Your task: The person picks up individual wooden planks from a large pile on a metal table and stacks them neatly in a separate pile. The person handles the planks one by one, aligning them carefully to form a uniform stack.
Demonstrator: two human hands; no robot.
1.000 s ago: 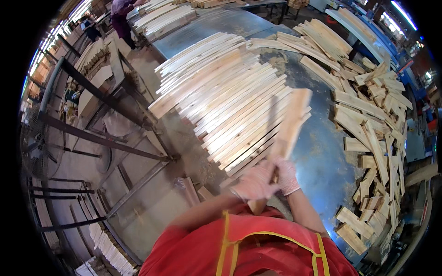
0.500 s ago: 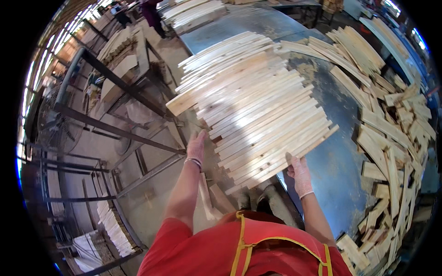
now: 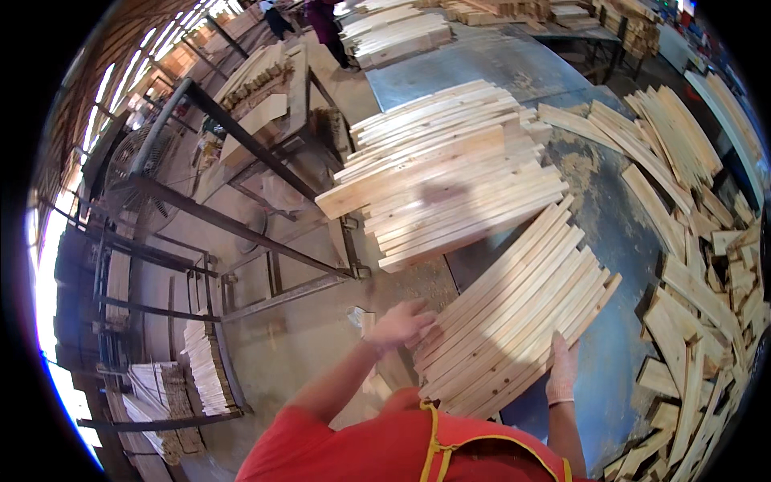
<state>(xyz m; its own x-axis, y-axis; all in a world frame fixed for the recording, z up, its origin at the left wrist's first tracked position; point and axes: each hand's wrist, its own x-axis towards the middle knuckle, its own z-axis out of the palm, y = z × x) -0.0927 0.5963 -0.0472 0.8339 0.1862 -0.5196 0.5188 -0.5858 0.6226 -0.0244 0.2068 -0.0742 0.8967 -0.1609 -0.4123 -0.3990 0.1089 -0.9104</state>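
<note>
Front bundle of wood strips [image 3: 514, 313]: lying side by side, right in front of the person, turned at an angle to the back batch of strips [image 3: 474, 185]. Wedge-shaped gap between the two, wider at the left; upper right corner of the bundle sits close to the batch (can't tell if they touch).

Left hand [image 3: 401, 323] is at the left ends of the bundle, fingers half bent, not closed round anything. It's blurred, so contact vs. just beside is unclear. Right hand [image 3: 560, 376] is at the near long side, toward the right, thumb up along the outermost strips. Fingers hidden under or behind, so can't tell if it's gripping or only pushing.

Back batch lies on the metal table [image 3: 474, 68], ends uneven, one wider board [image 3: 345, 197] sticking out left. Loose pile of short wood pieces [image 3: 691, 321] along the right. Dark metal frame [image 3: 241, 221] on the left, fan [image 3: 148, 177] behind it. Another person [image 3: 324, 32] stands at the far end, by more stacked strips [image 3: 397, 36].
</note>
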